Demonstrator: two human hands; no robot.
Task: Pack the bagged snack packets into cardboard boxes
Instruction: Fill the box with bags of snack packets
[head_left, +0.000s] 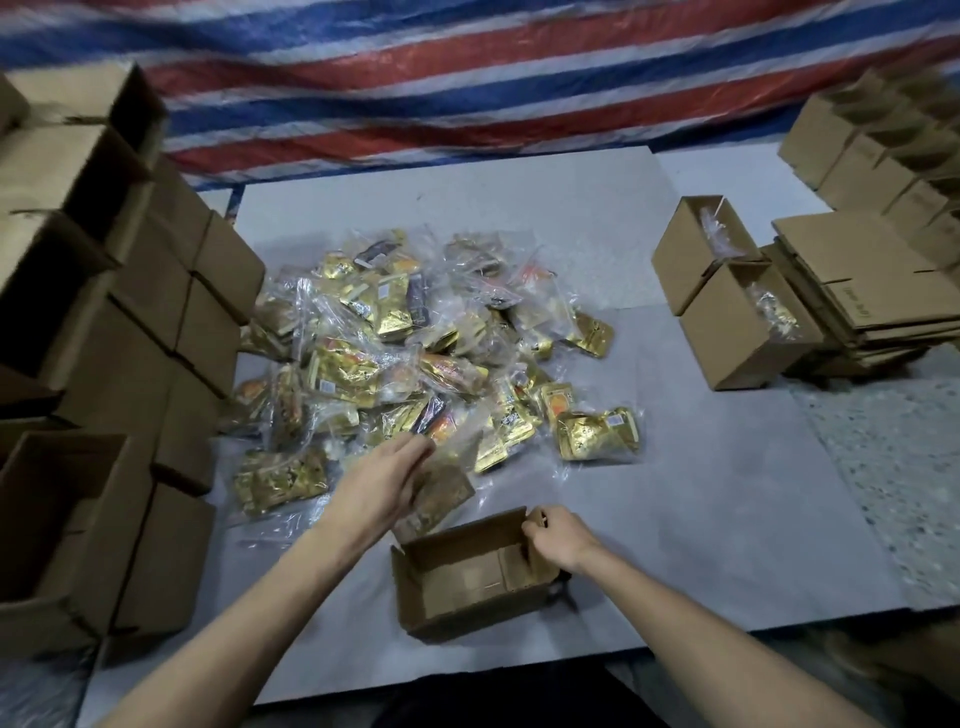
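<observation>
Tarpaulin, top of frame: was striped red, white and blue.
Cardboard boxes, left and right edges: were plain brown.
Snack packets, centre: were gold foil with orange and dark patches, in clear bags.
Sheet, beneath: was plain grey.
Floor, right: was pale, dark-speckled.

Dim, flat indoor light with no plain source; soft, weak shadows only. Glints of glare on foil and plastic in the packet pile. Heavy motion smear over the stacked boxes at left and the far-right boxes. Blurs the left hand and the bagged packet in its grip; leaves the right hand, gripping the open box, sharper. Bows straight edges near the corners.
</observation>
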